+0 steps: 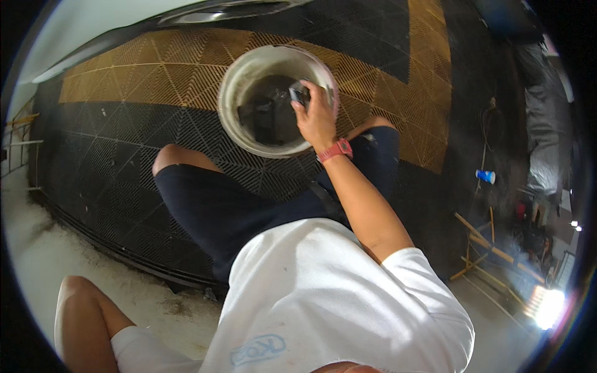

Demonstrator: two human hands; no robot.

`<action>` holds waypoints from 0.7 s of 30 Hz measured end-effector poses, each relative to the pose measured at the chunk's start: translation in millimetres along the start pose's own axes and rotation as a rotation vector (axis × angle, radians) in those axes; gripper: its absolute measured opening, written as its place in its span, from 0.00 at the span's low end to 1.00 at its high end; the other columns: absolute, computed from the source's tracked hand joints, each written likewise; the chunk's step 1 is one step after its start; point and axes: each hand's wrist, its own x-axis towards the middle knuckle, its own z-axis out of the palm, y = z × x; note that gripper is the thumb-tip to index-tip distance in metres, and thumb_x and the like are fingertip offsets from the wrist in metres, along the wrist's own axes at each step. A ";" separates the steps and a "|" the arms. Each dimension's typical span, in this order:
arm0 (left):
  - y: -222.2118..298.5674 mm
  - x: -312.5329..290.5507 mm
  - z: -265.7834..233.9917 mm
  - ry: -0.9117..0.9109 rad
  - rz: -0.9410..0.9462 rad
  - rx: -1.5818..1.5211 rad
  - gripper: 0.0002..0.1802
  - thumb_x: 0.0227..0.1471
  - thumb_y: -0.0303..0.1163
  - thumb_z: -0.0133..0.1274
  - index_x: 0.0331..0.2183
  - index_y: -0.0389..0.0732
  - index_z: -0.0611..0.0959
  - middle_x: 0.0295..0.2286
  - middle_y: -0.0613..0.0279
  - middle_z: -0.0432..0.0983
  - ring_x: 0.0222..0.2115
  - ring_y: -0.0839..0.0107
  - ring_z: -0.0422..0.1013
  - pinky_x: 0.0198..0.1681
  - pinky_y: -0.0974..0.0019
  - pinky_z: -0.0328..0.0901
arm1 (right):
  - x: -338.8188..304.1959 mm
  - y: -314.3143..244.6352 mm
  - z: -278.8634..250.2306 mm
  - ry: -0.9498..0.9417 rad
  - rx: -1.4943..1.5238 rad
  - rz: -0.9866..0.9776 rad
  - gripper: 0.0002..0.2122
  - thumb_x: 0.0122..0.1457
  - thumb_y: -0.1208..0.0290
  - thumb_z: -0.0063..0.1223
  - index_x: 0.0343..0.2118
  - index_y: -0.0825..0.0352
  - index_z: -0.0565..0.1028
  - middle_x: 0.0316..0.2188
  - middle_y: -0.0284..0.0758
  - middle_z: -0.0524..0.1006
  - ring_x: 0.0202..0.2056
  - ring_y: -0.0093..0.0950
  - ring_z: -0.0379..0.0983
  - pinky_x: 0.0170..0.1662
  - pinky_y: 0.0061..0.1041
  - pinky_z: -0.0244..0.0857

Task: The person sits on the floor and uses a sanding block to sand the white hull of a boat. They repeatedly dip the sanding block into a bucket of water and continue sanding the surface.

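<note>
My right hand (318,121), with a red watch at its wrist, reaches over the right side of a round whitish bucket (229,102). Its thumb and fingers are closed round a small dark grey block (300,93) with a pale edge; what exactly it is, I cannot make out. Dark, murky water (273,127) lies in the bucket, below the hand. The bucket stands on the floor between my bent knees. At the lower left my left elbow is bent, and the left hand is outside the picture.
Black and yellow-brown ribbed floor tiles (180,68) lie around the bucket. On the right are a blue can (485,176), a yellow wooden frame (491,245) and a bright lamp (548,308). A pale curved panel (93,31) borders the far left, and grey plastic sheeting (542,133) hangs at right.
</note>
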 end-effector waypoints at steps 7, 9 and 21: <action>3.6 -31.8 -23.8 0.479 -0.180 0.265 0.22 0.64 0.34 0.62 0.57 0.37 0.83 0.51 0.45 0.81 0.54 0.48 0.77 0.60 0.52 0.69 | 5.5 -11.8 7.6 -0.057 0.057 0.005 0.23 0.65 0.71 0.65 0.60 0.64 0.69 0.55 0.49 0.76 0.56 0.54 0.74 0.58 0.48 0.69; -22.5 -42.0 11.5 0.818 -0.397 0.344 0.21 0.64 0.33 0.62 0.56 0.37 0.83 0.51 0.45 0.82 0.53 0.48 0.78 0.60 0.52 0.70 | 4.6 -3.8 2.9 -0.051 0.030 0.009 0.23 0.65 0.70 0.65 0.60 0.63 0.69 0.55 0.49 0.75 0.57 0.55 0.74 0.57 0.49 0.69; -120.6 -16.1 300.2 0.413 -1.295 -0.174 0.16 0.61 0.42 0.64 0.45 0.42 0.89 0.42 0.56 0.87 0.45 0.54 0.82 0.46 0.52 0.77 | 88.0 98.8 150.8 -0.785 -0.597 0.268 0.28 0.68 0.58 0.55 0.70 0.61 0.71 0.62 0.52 0.78 0.62 0.49 0.76 0.64 0.49 0.71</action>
